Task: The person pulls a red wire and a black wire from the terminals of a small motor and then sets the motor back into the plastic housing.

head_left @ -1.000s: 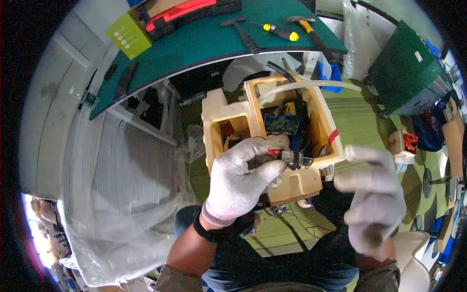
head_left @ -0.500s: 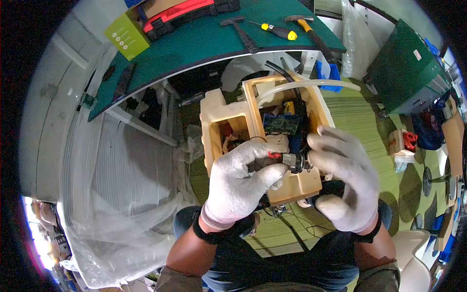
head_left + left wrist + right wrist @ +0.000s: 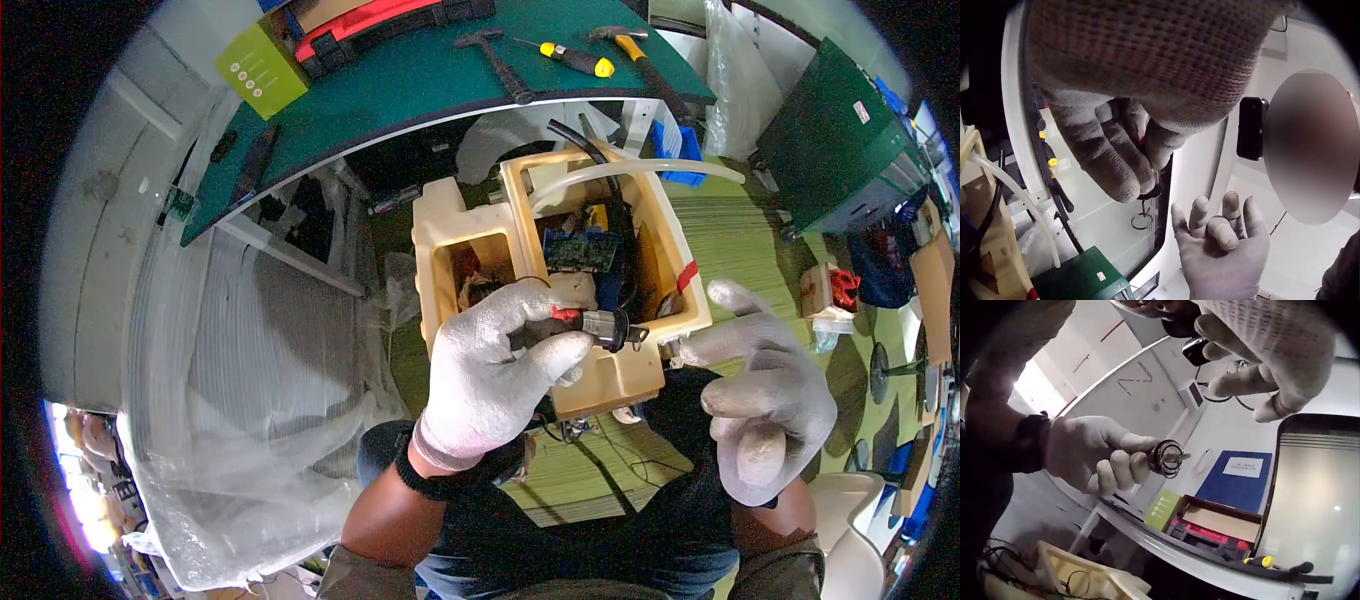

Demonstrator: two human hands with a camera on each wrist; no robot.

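In the head view my gloved left hand point(image 3: 490, 375) pinches a dark cylindrical part point(image 3: 606, 326) between thumb and fingers. It has a silver band, a red piece near the fingertips and a metal loop at its free end. The right wrist view shows this loop point(image 3: 1171, 460) end-on, with a thin metal piece across it; the other end is hidden in the glove. To the right, apart from the part, my gloved right hand point(image 3: 765, 405) holds nothing, its fingers spread and loosely bent. Behind the part stands a cream plastic bin point(image 3: 610, 390) with compartments, holding a green circuit board point(image 3: 580, 252).
A white tube point(image 3: 690, 168) and a black hose point(image 3: 575, 138) stick out of the bin. On the green bench point(image 3: 400, 110) lie two hammers, including one with a yellow-and-black handle point(image 3: 640, 60), and a screwdriver point(image 3: 575, 62). A green cabinet point(image 3: 835, 145) stands at the right.
My right hand swung in close to the part's loop end half a second ago, then drew back to the right. My left hand keeps its grip, nearly still.
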